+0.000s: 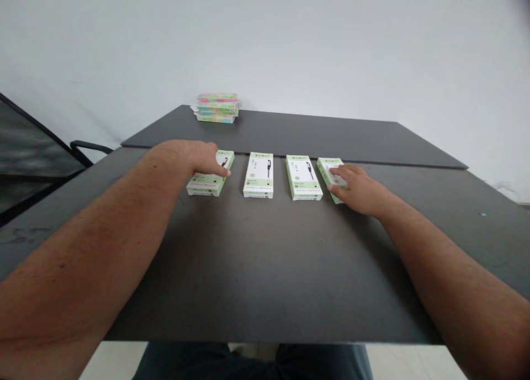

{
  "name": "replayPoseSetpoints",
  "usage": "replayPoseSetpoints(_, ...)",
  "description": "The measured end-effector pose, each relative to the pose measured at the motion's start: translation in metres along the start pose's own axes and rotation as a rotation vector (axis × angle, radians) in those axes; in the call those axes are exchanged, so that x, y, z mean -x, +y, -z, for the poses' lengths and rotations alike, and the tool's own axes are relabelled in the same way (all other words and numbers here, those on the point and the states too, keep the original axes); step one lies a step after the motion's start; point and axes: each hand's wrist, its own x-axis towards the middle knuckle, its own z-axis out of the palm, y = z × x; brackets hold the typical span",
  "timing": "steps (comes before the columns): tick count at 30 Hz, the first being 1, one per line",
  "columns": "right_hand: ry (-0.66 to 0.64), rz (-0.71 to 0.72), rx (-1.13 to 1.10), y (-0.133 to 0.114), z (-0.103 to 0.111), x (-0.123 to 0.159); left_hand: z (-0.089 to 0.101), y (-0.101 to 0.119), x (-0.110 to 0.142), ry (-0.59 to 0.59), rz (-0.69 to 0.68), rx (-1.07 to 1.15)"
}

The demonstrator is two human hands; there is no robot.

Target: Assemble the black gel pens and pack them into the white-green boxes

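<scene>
Small flat white-and-green boxes with a printed black cable-like picture lie in a row on the dark table. My left hand [201,158] is over the leftmost box [205,185], its thumb stretched across the top; its other fingers are mostly hidden. At the other end, my right hand [350,186] rests on the rightmost box [330,163], with fingers and thumb apart on it. Between the hands lie a left middle box [259,175] and a right middle box [303,177], touched by neither hand.
A stack of colourful thin boxes [217,108] stands at the back left, near the white wall [290,48]. The dark table [265,269] has a seam behind the row. A black-framed chair [37,164] is at the left. My legs [252,363] are below the front edge.
</scene>
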Motion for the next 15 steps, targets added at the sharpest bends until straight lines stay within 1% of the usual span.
replayPoseSetpoints(2, 0.001, 0.001, 0.01, 0.0, 0.0, 0.0, -0.003, 0.009, 0.0, -0.083, 0.025, -0.03)
replayPoseSetpoints(3, -0.003, -0.002, 0.015, 0.0, 0.0, 0.0, -0.004, 0.013, 0.0, -0.099, 0.037, -0.038)
replayPoseSetpoints(7, 0.003, -0.005, 0.012, 0.001, -0.001, 0.0, -0.008, 0.021, -0.002, -0.074, 0.067, -0.028)
replayPoseSetpoints(11, 0.006, -0.001, 0.01, 0.0, -0.001, 0.0, -0.015, 0.018, -0.008, -0.025, 0.083, -0.019)
replayPoseSetpoints(13, -0.005, -0.004, 0.013, -0.001, 0.0, 0.0, -0.022, 0.015, -0.012, 0.038, 0.034, -0.006)
replayPoseSetpoints(15, -0.006, -0.003, 0.012, -0.001, 0.0, 0.0, -0.029, 0.012, -0.016, 0.09, -0.044, 0.006)
